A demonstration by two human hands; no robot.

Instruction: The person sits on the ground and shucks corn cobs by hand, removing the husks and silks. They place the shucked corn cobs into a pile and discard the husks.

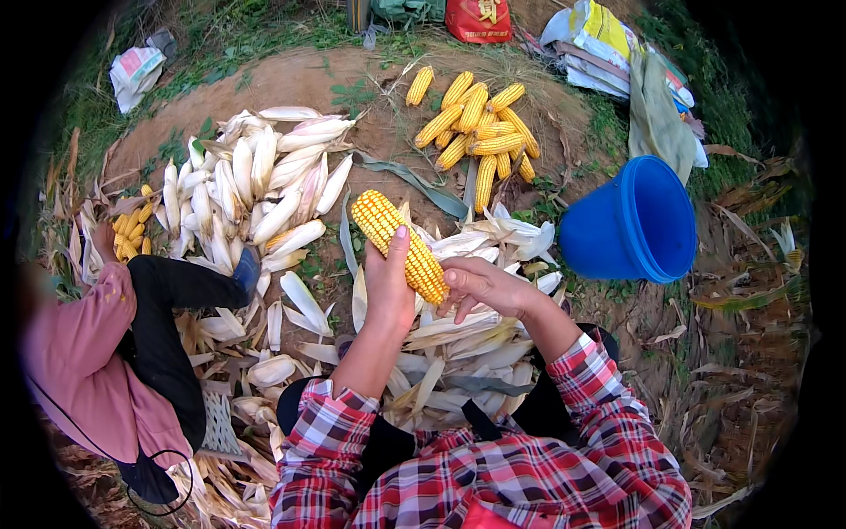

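My left hand (390,284) is closed around a husked ear of yellow corn (396,244), its thumb lying along the kernels. The ear slants down to the right. At its lower end is my right hand (482,287), fingers partly curled and close to or touching the tip; whether they grip it is unclear. Loose pale husks (462,337) cover the ground beneath both hands. Beyond them lies a pile of husked yellow ears (486,125). A heap of ears still in their husks (251,178) spreads to the left.
A blue plastic bucket (595,225) lies tipped at the right. A person in a pink top (106,357) sits at the left on a woven seat (218,423), beside more husked ears (132,231). Folded sacks (588,53) and a red bag (479,23) are at the far side.
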